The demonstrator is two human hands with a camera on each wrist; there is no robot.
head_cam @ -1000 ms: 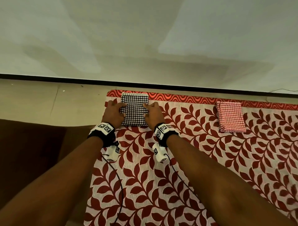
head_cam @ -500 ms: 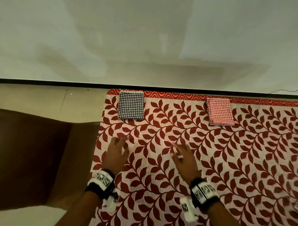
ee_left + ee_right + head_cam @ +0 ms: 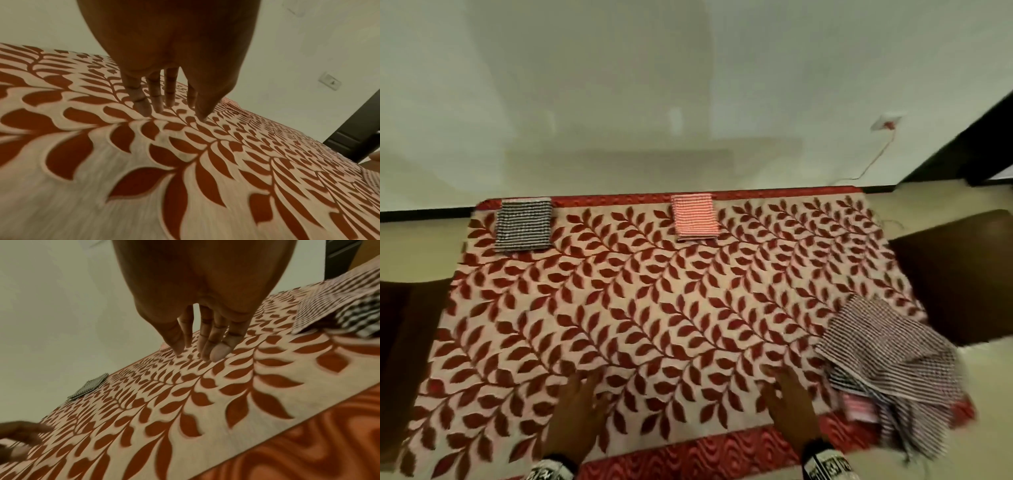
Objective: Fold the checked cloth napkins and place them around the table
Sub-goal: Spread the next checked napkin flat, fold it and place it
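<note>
Both hands empty, fingers straight: left hand (image 3: 575,416) at 7 o'clock, right hand (image 3: 791,407) at 5, over the worktop (image 3: 654,308). Folded black napkin (image 3: 523,224) at 11, folded red napkin (image 3: 694,217) at 12, unfolded napkins (image 3: 887,363) heaped at 4.

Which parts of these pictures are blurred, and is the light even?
Head view: motion blur smears the checks of the folded black napkin and red napkin into stripes; dim, even light. Left wrist view: near tablecloth streaked, left hand in shade. Right wrist view: the same streaking.
</note>
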